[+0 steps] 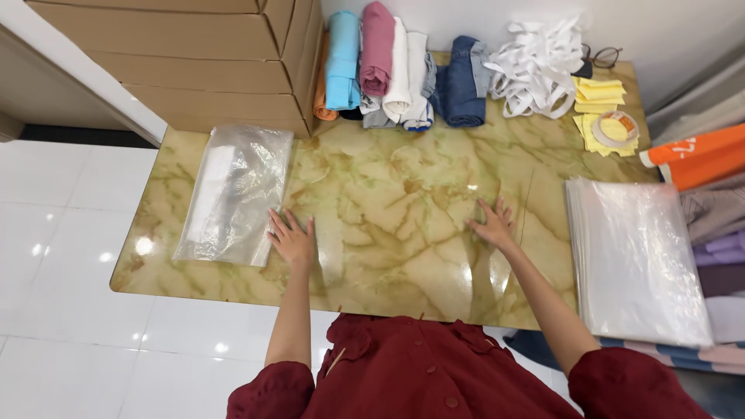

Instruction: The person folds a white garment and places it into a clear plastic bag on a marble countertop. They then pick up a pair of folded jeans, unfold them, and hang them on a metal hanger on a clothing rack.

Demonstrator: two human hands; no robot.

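My left hand [293, 239] lies flat on the marble-patterned table [388, 178] with its fingers apart, touching the right edge of a pile of clear plastic bags [233, 190]. My right hand [493, 223] also rests flat, fingers spread, toward the right. A single clear plastic bag [403, 248] seems to lie spread on the table between and under both hands. Only its faint edges and glare show, so I cannot tell its exact outline. Neither hand grips anything.
Stacked cardboard boxes [194, 62] fill the back left. Rolled clothes [388, 66], a heap of white straps [535, 70], yellow cards [597, 93] and a tape roll [615, 128] line the back edge. A thick stack of clear bags [636, 256] lies right, beside folded fabrics [698, 155].
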